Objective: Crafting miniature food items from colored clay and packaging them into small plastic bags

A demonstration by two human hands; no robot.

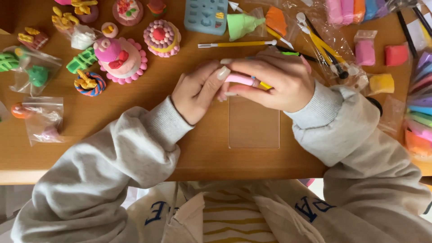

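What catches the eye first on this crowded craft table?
At the centre, the left hand and right hand together pinch a pink clay roll above a clear plastic sheet. To the upper left stands a pink clay cake among other small clay figures. Bright clay strips line the right edge.

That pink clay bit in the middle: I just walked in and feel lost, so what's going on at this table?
A person in a grey sweatshirt holds a pink clay roll between both hands, the left hand and right hand meeting above a clear plastic sheet on the wooden table. A yellow tool pokes out of the right hand. Finished clay cakes, such as a pink tiered cake, sit at the left; bagged clay colours and modelling tools lie at the top and right.
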